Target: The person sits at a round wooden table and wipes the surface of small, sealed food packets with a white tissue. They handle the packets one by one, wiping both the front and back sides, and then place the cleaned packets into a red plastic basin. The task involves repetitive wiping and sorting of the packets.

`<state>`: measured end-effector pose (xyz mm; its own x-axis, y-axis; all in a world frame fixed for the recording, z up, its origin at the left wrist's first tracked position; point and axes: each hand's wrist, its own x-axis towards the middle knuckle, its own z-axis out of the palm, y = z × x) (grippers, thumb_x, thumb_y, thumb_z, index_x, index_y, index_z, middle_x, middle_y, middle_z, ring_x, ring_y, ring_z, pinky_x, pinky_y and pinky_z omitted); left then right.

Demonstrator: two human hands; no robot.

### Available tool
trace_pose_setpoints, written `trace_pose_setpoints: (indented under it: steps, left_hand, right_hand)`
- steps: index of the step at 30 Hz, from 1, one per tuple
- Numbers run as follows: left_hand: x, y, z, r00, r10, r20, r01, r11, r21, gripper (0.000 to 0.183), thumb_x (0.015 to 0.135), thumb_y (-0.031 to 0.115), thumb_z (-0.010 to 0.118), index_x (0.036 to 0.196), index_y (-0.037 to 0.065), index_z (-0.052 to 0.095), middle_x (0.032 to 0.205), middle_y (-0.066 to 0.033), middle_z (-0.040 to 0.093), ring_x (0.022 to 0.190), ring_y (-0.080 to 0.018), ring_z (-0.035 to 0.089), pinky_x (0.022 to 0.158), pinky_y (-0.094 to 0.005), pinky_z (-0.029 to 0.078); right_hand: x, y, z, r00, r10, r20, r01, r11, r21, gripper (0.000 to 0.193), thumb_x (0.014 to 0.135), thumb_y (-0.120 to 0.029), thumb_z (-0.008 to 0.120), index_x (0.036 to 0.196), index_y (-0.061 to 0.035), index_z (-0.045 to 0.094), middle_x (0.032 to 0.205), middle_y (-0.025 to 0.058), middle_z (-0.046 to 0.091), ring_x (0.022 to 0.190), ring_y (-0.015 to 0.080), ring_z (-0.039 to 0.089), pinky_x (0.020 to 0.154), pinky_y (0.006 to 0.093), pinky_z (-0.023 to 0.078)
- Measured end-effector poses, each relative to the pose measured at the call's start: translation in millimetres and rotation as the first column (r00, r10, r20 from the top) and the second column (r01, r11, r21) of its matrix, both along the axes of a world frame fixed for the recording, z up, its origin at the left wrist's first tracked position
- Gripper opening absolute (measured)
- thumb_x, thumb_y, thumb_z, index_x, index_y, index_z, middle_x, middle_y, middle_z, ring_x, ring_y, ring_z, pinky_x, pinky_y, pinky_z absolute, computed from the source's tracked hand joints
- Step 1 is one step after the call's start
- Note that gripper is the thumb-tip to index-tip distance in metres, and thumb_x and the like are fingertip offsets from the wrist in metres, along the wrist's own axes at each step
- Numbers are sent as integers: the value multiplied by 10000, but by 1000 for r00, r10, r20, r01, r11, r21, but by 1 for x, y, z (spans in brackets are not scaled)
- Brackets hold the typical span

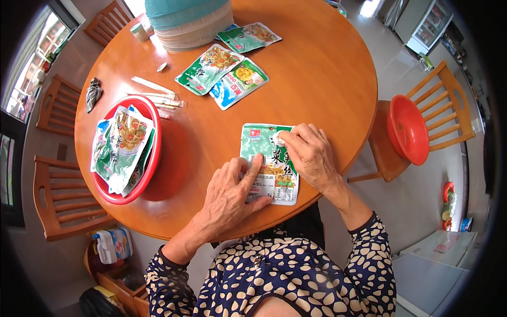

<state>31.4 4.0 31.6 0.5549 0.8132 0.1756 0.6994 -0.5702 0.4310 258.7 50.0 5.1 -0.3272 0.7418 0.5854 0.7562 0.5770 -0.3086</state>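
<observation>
A green and white food packet [285, 195] lies flat near the front edge of the round wooden table. My left hand [224, 193] rests on its lower left part with the fingers stretched and spread. Over the packet's upper right, my right hand [310, 156] pinches a small white wad [280, 139], which looks like tissue or cloth, against the surface. The wad is mostly hidden by the fingers. To the left, a red bowl [157, 158] holds several similar packets [124, 142].
Several packets [211, 68] lie farther back, near stacked teal and clear baskets [190, 26]. Thin wrapped sticks [158, 98] lie beside the red bowl, and a crumpled dark cloth [93, 95] sits at the left edge. A red basin [407, 129] stands on a chair [377, 145] at right.
</observation>
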Motion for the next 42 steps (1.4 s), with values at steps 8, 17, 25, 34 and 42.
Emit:
trace_pose_setpoints:
  steps: [8, 17, 25, 34, 42]
  left_hand:
    - [3, -5, -8, 996, 57, 71, -57, 998, -8, 762, 729, 305, 837, 1359, 31, 507, 1270, -165, 490, 1099, -344, 501, 969, -453, 429]
    - [-3, -11, -17, 997, -52, 53, 44, 987, 155, 499, 811, 309, 767, 1190, 36, 590, 1309, -197, 513, 1117, -334, 562, 846, -400, 501]
    - [0, -14, -9, 998, 36, 55, -42, 993, 110, 586, 776, 327, 791, 1228, 27, 570, 1315, -169, 549, 1119, -310, 571, 842, -400, 502]
    - [4, -17, -11, 975, 190, 119, -190, 982, -13, 875, 701, 297, 845, 1405, 0, 419, 1219, -121, 592, 1092, -275, 579, 830, -377, 501]
    - [-8, -16, -3, 980, 109, 166, -97, 992, -80, 1096, 611, 311, 915, 1486, 25, 321, 1313, -139, 583, 1121, -324, 575, 968, -413, 481]
  right_hand:
    - [-2, -24, 10, 951, 289, -108, -305, 936, -176, 252, 771, -16, 729, 1015, -81, 727, 883, 21, 615, 820, 217, 573, 721, 371, 425]
    - [-26, 23, 15, 957, 289, -37, -290, 933, -212, 176, 792, -56, 719, 960, -111, 729, 869, 11, 602, 832, 216, 562, 740, 377, 419]
    - [-47, 39, 4, 986, 159, 40, -157, 986, -51, 210, 792, -7, 694, 975, -105, 725, 877, 5, 590, 793, 214, 552, 722, 379, 403]
    - [-22, -33, 13, 954, 301, -11, -300, 946, -126, 237, 780, -43, 715, 1012, -94, 711, 961, 7, 610, 876, 215, 567, 770, 374, 420]
    - [6, -53, 25, 869, 490, 62, -460, 849, -259, 176, 810, -78, 711, 977, -132, 730, 967, -24, 625, 884, 171, 570, 790, 353, 424]
